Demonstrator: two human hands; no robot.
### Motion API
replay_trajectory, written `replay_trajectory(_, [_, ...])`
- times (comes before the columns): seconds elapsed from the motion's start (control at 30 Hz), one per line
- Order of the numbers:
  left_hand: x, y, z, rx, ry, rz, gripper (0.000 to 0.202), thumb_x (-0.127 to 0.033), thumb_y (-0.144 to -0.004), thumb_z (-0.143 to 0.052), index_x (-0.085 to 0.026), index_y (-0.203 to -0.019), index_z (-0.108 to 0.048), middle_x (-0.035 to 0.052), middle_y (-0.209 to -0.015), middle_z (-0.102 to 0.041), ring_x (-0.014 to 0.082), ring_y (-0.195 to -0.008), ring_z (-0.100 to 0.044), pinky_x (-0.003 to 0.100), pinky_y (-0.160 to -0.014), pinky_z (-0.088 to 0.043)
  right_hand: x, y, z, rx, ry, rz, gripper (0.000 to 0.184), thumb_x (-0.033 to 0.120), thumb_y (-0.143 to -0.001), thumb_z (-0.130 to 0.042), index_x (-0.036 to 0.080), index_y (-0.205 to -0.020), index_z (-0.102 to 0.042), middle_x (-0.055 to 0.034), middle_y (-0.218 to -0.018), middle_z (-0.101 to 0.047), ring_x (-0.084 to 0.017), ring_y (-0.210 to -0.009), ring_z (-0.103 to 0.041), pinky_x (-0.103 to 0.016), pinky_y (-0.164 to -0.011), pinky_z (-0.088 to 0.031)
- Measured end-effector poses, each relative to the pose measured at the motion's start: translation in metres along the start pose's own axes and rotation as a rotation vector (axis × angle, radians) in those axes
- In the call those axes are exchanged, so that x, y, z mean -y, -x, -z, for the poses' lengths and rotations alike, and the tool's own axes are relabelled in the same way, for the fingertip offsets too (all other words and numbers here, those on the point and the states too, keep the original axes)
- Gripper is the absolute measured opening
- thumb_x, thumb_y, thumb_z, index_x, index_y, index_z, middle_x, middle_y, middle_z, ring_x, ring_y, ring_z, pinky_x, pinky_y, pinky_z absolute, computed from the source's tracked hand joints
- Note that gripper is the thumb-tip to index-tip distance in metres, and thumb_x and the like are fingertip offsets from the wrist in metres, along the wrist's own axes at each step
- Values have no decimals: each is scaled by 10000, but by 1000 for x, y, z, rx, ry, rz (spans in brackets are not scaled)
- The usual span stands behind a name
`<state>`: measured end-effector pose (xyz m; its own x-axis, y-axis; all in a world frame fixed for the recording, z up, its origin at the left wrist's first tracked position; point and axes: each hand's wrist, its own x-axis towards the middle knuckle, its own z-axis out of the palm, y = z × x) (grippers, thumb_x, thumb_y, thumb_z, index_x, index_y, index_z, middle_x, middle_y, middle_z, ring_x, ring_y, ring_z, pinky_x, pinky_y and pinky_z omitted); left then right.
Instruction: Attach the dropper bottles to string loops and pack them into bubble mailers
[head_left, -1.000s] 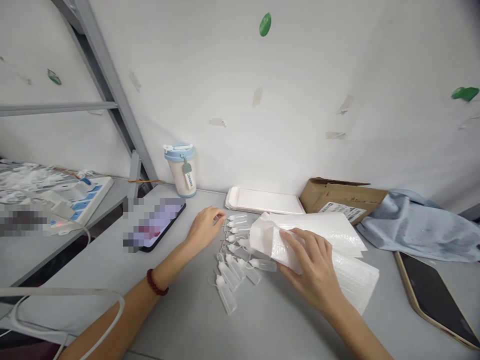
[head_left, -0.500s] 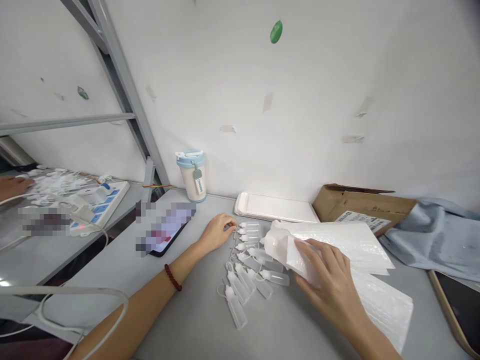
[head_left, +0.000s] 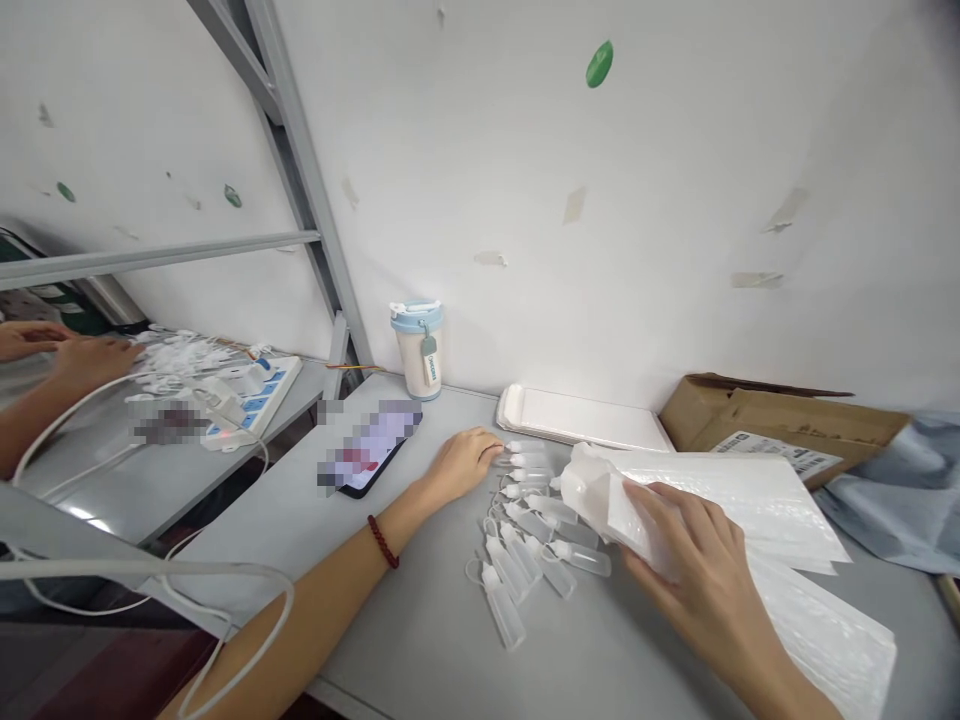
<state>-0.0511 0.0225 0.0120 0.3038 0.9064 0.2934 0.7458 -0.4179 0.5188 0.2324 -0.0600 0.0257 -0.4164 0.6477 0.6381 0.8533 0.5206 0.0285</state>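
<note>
Several small clear dropper bottles [head_left: 525,540] with white tips lie in a loose cluster on the grey table [head_left: 420,640]. My left hand [head_left: 463,462] rests at the far left end of the cluster, fingers curled and pinched at one bottle's tip [head_left: 514,450]. My right hand [head_left: 701,575] grips a white bubble-wrap pouch [head_left: 611,500], holding it just right of the bottles, above a stack of the same pouches [head_left: 772,500].
A phone [head_left: 367,450] lies left of my left hand. A blue-lidded cup [head_left: 420,350], a white tray [head_left: 577,415] and a cardboard box [head_left: 780,420] stand by the wall. Blue cloth [head_left: 892,500] lies right. Another person's hands [head_left: 67,355] and a power strip [head_left: 251,395] sit on the left table.
The view has swung left, showing another person's hands on the left table. My hands stay at the bottles and the pouch.
</note>
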Motion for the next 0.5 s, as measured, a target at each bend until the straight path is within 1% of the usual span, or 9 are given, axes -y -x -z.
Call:
replay_trajectory(0.13, [-6, 0, 8, -90, 42, 14, 284, -214, -884, -427, -155, -755, -673, 47, -767, -657, 166, -723, -573, 260, -693, -419, -1, 1, 0, 18, -15, -16, 442, 360, -838, -462, 215, -1254, -431, -126, -1098, -527, -295, -1009, -480, -417, -788, -375])
replay_trajectory(0.23, [-20, 3, 19, -180, 102, 25, 282, -228, -897, -405, -141, -797, -654, 40, -758, -643, 150, -704, -557, 238, -648, -412, -2, 1, 1, 32, -13, -8, 460, 361, -834, -467, 211, -1266, -414, -128, -1108, -519, -301, -1019, -474, -422, -790, -378])
replay_trajectory(0.3, [-33, 6, 26, -203, 162, 8, 280, -251, -907, -397, -134, -827, -639, 38, -774, -642, 140, -712, -561, 219, -624, -416, -1, 1, 1, 30, -18, 1, 461, 355, -833, -474, 207, -1265, -415, -130, -1109, -517, -301, -1020, -474, -419, -785, -381])
replay_trajectory(0.33, [-40, 8, 28, -200, 207, -14, 275, -261, -907, -404, -135, -815, -630, 33, -775, -640, 135, -715, -564, 213, -633, -424, 0, 1, 1, 31, -24, 5, 461, 352, -830, -480, 207, -1263, -417, -129, -1110, -517, -300, -1021, -474, -418, -785, -382])
replay_trajectory(0.4, [-53, 13, 30, -142, 370, -105, 242, -240, -884, -451, -131, -753, -622, 36, -754, -630, 134, -711, -562, 216, -642, -431, 2, 1, 1, 36, -46, 11, 466, 344, -823, -494, 207, -1263, -422, -127, -1112, -517, -301, -1024, -473, -420, -786, -383])
replay_trajectory(0.43, [-58, 15, 29, -107, 386, -155, 226, -229, -868, -477, -132, -726, -624, 33, -728, -616, 134, -696, -553, 219, -637, -429, 4, 0, 0, 36, -63, 11, 470, 337, -819, -500, 206, -1264, -423, -127, -1112, -515, -301, -1024, -473, -422, -788, -384])
replay_trajectory(0.5, [-66, 20, 24, -58, 317, -254, 203, -212, -843, -511, -137, -707, -641, 31, -698, -587, 140, -703, -534, 231, -651, -424, 8, 0, -1, 29, -106, 16, 469, 315, -815, -508, 203, -1263, -427, -126, -1105, -509, -299, -1022, -475, -425, -792, -389])
